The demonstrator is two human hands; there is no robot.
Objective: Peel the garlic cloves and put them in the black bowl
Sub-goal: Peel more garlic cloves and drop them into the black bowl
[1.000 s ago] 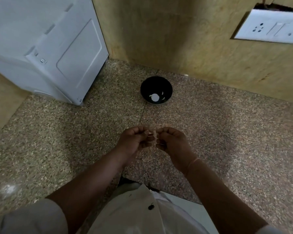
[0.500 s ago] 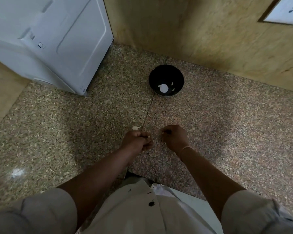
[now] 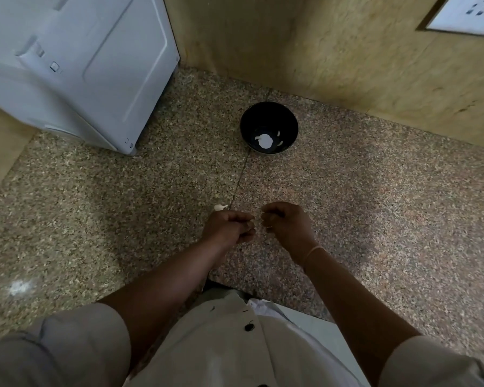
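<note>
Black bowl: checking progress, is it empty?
No, the black bowl holds white garlic pieces at its bottom.

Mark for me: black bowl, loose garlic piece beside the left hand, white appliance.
black bowl (image 3: 249, 121), head view, dark inner wall on its left side.
garlic piece (image 3: 220, 207), head view, its white middle.
white appliance (image 3: 67, 65), head view, flat side panel.

Speckled stone counter (image 3: 101, 224): polished, with a glare spot near its left edge. Black bowl (image 3: 287, 122): glossy. White appliance casing (image 3: 76, 68): smooth, plastic-like. Shirt (image 3: 218, 353): pale matt cloth.
</note>
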